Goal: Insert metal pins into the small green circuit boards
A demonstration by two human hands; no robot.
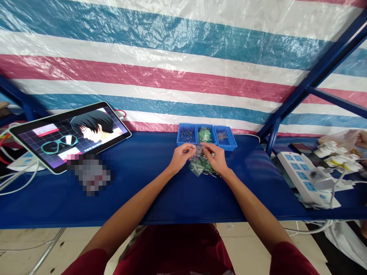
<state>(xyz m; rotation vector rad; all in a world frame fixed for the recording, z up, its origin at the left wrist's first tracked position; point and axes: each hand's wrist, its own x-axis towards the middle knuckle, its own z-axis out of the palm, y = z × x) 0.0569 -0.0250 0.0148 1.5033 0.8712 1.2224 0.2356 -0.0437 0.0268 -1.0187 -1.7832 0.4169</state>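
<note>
My left hand (pixel 184 156) pinches one side of a small clear plastic bag (pixel 197 165), fingers closed on its upper edge. Across from it, my right hand (pixel 215 156) is closed at the bag's other side, with small metal bits showing by its fingers. Beneath both hands lies a loose pile of green pieces and thin metal pins (pixel 208 168). Just behind stand three joined blue bins: the left bin (pixel 180 133) holds metal screw-like parts, the middle bin (pixel 205 126) green pieces, and the right bin (pixel 229 142) a few small clear items.
A tablet (pixel 86 135) playing a cartoon leans at the left, with cables around it. A blurred-out object (pixel 93 175) lies before it. At the right are a white power strip (pixel 305 177), plugged-in chargers (pixel 334 154) and another person's hand (pixel 361 138). A striped tarp (pixel 183 72) hangs behind.
</note>
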